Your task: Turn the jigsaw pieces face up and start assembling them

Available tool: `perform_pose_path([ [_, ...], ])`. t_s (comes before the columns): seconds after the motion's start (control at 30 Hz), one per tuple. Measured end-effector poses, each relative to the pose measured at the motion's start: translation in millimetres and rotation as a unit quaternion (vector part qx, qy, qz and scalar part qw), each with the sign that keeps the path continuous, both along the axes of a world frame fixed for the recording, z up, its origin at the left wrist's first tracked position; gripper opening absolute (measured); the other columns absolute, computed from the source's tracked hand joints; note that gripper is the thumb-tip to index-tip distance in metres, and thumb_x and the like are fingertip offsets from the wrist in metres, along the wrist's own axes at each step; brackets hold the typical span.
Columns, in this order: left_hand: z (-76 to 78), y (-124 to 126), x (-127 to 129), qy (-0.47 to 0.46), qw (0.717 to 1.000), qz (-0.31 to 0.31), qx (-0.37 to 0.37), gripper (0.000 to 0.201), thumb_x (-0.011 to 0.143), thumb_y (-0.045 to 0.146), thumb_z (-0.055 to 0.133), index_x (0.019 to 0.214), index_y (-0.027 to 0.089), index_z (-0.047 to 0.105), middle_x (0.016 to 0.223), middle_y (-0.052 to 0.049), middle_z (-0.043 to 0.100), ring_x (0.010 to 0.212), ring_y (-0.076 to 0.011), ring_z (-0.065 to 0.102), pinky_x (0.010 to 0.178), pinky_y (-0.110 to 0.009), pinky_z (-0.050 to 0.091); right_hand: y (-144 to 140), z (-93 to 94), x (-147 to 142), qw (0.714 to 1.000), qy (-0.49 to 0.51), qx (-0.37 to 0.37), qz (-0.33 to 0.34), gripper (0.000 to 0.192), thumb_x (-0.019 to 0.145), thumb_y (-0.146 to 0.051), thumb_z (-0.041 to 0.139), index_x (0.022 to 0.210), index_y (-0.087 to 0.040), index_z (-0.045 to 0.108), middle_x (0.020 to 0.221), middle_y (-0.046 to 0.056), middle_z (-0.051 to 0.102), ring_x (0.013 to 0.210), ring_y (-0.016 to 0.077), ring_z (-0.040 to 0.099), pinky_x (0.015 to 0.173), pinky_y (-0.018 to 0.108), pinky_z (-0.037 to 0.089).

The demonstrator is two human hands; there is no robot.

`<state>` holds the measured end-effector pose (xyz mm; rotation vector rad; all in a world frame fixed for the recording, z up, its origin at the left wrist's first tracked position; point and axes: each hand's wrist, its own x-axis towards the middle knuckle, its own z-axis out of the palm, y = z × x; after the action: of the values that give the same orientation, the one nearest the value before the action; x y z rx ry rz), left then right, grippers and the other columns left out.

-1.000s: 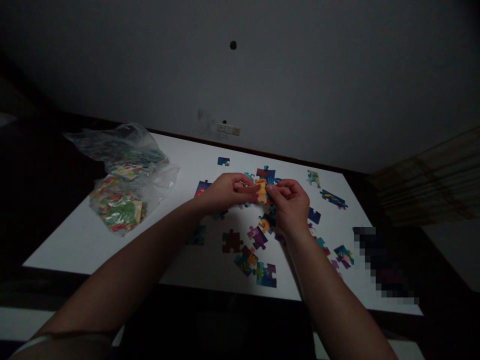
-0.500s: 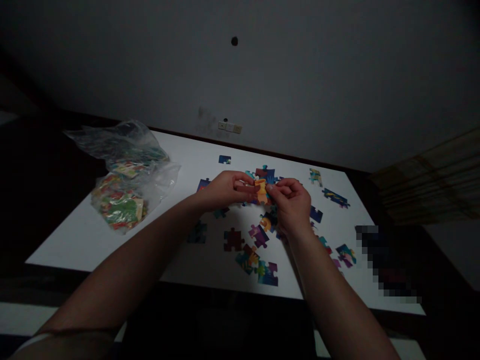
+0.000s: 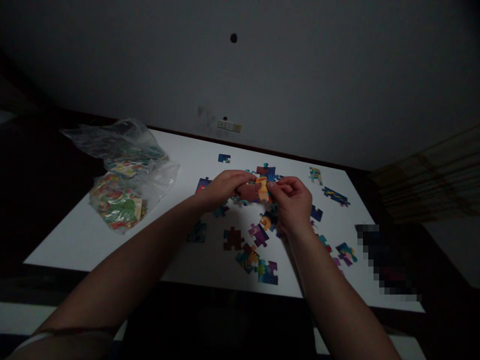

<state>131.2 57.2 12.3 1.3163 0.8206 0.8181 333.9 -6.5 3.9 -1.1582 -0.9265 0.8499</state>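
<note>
Puzzle pieces (image 3: 255, 191), reddish-brown and orange, are held edge to edge above the tabletop (image 3: 187, 150), pinched from the left by the left hand (image 3: 221, 189) and from the right by the right hand (image 3: 292, 202), each grip clamped on them. If misaligned tabs are pressed in this dim light, a tab could be bent, or a piece dropped among the loose pieces (image 3: 258, 250) just below the grips.

On the desk (image 3: 195, 150), the plastic bags (image 3: 125, 175) lay at the left, loose puzzle pieces (image 3: 262, 245) spread at centre and right, and the wall (image 3: 300, 75) stood behind the desk
</note>
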Motion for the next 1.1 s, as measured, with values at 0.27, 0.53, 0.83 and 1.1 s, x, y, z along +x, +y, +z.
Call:
perform_pose_path([
  [0.27,-9.9,0,3,-0.072,0.992,-0.023,-0.103,0.042,0.101,0.058,0.069,0.110,0.020,0.085,0.084,-0.007,0.077,0.079,-0.0188,0.070,0.075,-0.031,0.056,1,5.2,2,0.999,0.022,-0.028,0.026,0.052,0.061,-0.047,0.107,0.089,-0.027,0.068,0.065,-0.006,0.076,0.051,0.0170,0.067,0.052,0.030,0.057],
  [0.53,-22.2,-4,8,-0.088,0.991,-0.022,-0.098,0.039,0.096,0.057,0.076,0.104,0.020,0.084,0.094,-0.009,0.082,0.081,-0.0204,0.075,0.067,-0.026,0.058,2,13.8,8,0.996,0.007,-0.054,0.067,0.054,0.059,-0.041,0.106,0.097,-0.026,0.071,0.071,-0.005,0.080,0.051,0.0150,0.066,0.053,0.028,0.055],
  [0.83,-24.9,-4,9,-0.114,0.983,-0.053,-0.133,0.051,0.094,0.071,0.076,0.105,0.022,0.085,0.086,-0.008,0.082,0.075,-0.0212,0.076,0.067,-0.030,0.062,1,15.9,12,0.994,-0.004,-0.046,0.095,0.053,0.060,-0.035,0.106,0.103,-0.026,0.077,0.073,-0.004,0.082,0.058,0.0160,0.072,0.058,0.029,0.059],
  [1.1,-24.9,-6,12,-0.099,0.987,-0.075,-0.106,0.055,0.094,0.073,0.075,0.105,0.020,0.085,0.095,-0.012,0.085,0.083,-0.0243,0.078,0.070,-0.032,0.061,5,11.6,19,0.994,-0.031,-0.041,0.095,0.047,0.061,-0.034,0.104,0.101,-0.025,0.081,0.074,-0.002,0.083,0.060,0.0170,0.072,0.061,0.031,0.060],
])
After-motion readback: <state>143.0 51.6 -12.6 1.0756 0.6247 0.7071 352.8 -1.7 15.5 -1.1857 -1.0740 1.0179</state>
